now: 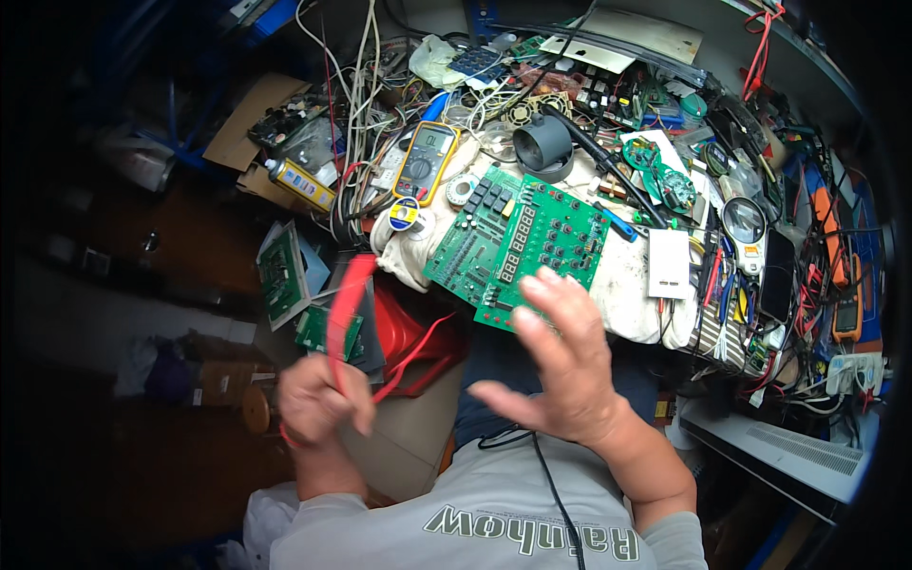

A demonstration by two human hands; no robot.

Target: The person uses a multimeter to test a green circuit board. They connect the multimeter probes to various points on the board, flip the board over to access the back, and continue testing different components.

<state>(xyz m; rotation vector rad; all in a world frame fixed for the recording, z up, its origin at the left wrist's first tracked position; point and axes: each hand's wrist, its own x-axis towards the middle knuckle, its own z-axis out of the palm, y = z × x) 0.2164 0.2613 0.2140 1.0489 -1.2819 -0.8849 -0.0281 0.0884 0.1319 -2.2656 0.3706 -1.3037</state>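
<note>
My left hand (323, 394) is closed around a red flexible strip (349, 309), partly smeared by motion. One part of the strip rises above the fist and another curves off to the right. My right hand (565, 366) is raised with its fingers spread and nothing in it, partly covering the near edge of a green circuit board (579, 256) with a row of seven-segment displays. Under that board's left side lies a second green circuit board (465, 252) carrying black relays. Both boards rest on a whitish cloth (622, 285) at the bench's near edge.
Beyond the boards lie a yellow multimeter (427, 163), a solder spool (405, 215) and a grey round holder (541, 144). A white box (669, 263), a magnifier (744, 222) and several tools crowd the right. A red stool (394, 328) stands below the bench edge.
</note>
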